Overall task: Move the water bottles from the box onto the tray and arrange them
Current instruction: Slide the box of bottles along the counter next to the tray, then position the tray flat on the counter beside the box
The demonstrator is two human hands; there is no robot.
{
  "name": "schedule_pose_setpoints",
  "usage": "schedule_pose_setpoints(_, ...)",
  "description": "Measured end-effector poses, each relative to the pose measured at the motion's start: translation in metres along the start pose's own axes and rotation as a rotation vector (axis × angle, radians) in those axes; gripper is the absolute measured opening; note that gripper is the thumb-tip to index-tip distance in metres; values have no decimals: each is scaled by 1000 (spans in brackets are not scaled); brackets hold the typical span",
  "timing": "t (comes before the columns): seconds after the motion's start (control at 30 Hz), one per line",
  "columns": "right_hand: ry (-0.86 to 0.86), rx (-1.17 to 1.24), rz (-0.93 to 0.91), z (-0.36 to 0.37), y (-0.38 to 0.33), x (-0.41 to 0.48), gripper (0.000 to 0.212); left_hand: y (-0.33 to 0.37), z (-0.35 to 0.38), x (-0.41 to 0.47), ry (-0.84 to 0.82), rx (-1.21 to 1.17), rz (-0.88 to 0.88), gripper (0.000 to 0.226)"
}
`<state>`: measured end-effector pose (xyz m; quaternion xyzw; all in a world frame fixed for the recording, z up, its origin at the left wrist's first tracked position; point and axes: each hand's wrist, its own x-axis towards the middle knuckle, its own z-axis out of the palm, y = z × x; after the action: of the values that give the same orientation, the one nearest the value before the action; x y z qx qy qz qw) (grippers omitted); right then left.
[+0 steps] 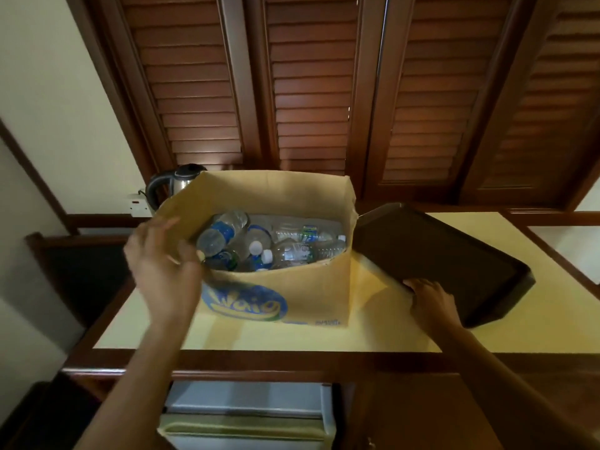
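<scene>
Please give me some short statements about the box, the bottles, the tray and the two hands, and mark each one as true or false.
1. All the water bottles lie inside the cardboard box. True.
2. The tray already carries two bottles. False: the tray holds no bottle.
3. The right hand rests on the near edge of the tray. True.
4. The left hand holds a bottle above the tray. False: it grips the left wall of the box.
5. A kettle stands behind the box, at its left. True.
6. The tray is to the left of the box. False: it lies to the right.
</scene>
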<state>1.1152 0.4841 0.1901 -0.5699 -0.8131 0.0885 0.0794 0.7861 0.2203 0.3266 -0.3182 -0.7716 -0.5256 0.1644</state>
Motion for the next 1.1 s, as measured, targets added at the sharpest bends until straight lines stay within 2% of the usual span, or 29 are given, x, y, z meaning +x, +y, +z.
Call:
schedule_pose_setpoints(0.07, 14, 19, -5, -2, 7, -7, 50, 33, 19, -39, -70, -113, 229, 31)
schedule_pose_setpoints(0.17, 29, 39, -21, -10, 20, -21, 50, 72, 60, -96, -294, -220, 510, 25)
schedule_pose_setpoints(0.23, 16, 42, -27, -13, 33, -32, 51, 92, 84, -122, -424, -233, 594, 27)
schedule_pose_setpoints(0.37, -38, 86, -15, -25, 62, -52, 51, 114, 128, -143, -473, -187, 685, 26)
schedule_pose_setpoints(0.47, -66, 109, 15, -32, 91, -63, 53, 124, 160, -157, -592, -254, 750, 26)
schedule_pose_setpoints(0.57, -42, 123, 26, -38, 124, -77, 53, 125, 193, -170, -759, -239, 645, 35)
schedule_pose_setpoints(0.7, 9, 119, 1, -49, 169, -89, 47, 113, 234, -176, -925, 55, 426, 53)
schedule_pose_setpoints(0.8, 6, 89, -34, -59, 209, -80, 49, 103, 258, -185, -991, 269, 375, 60)
schedule_pose_setpoints(0.87, 50, 92, 41, -65, 236, -72, 61, 101, 266, -193, -980, 343, 380, 62)
schedule_pose_setpoints(0.93, 40, 117, 147, -67, 259, -65, 63, 101, 269, -201, -920, 386, 377, 63)
schedule_pose_setpoints(1.1, -82, 125, 37, -64, 291, -16, 56, 100, 275, -216, -833, 406, 260, 62)
